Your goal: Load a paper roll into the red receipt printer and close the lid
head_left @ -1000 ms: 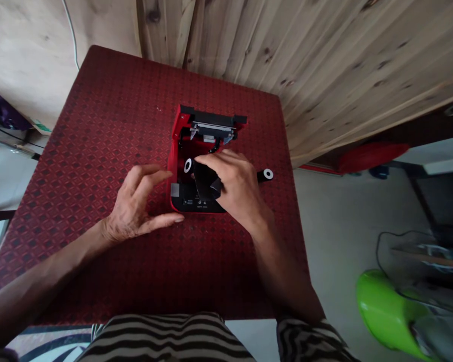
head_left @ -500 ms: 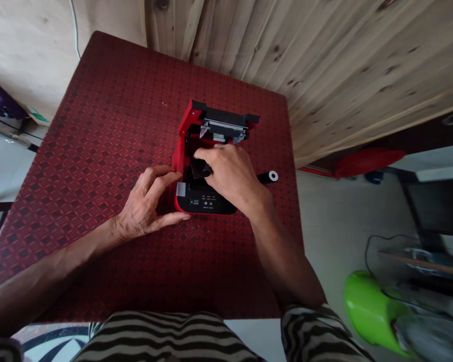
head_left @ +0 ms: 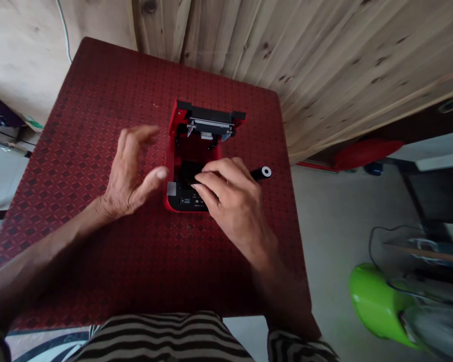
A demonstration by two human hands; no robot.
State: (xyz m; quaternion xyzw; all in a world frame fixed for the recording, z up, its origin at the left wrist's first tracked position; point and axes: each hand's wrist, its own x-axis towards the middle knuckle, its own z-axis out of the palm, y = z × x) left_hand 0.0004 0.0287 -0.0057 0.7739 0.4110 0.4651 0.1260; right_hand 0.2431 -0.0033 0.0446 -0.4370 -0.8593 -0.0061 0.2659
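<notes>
In the head view, an open red and black machine (head_left: 178, 204) sits on a table (head_left: 211, 271) with a patterned dark red top. Its lid (head_left: 211, 114) is raised at the far side, with a metal bar (head_left: 211, 122) across the underside. A grey patch (head_left: 171, 189) marks the left corner of the black front panel (head_left: 191, 201), beside small printed symbols.

The right hand (head_left: 232, 193) reaches over the machine's right side, its thumb and fingers pinched together on the edge of a black sheet (head_left: 189, 172) that lies in the open compartment. How much of the sheet is under the fingers is hidden.

The left hand (head_left: 126, 173) is spread and holds nothing, its thumb just beside the machine's left wall and its blurred fingers pointing toward the lid.

A black roll (head_left: 256, 174) with a white ring at its end lies on the table, right of the machine and partly behind the right hand. Beyond the table stands a wooden wall (head_left: 249, 40).
</notes>
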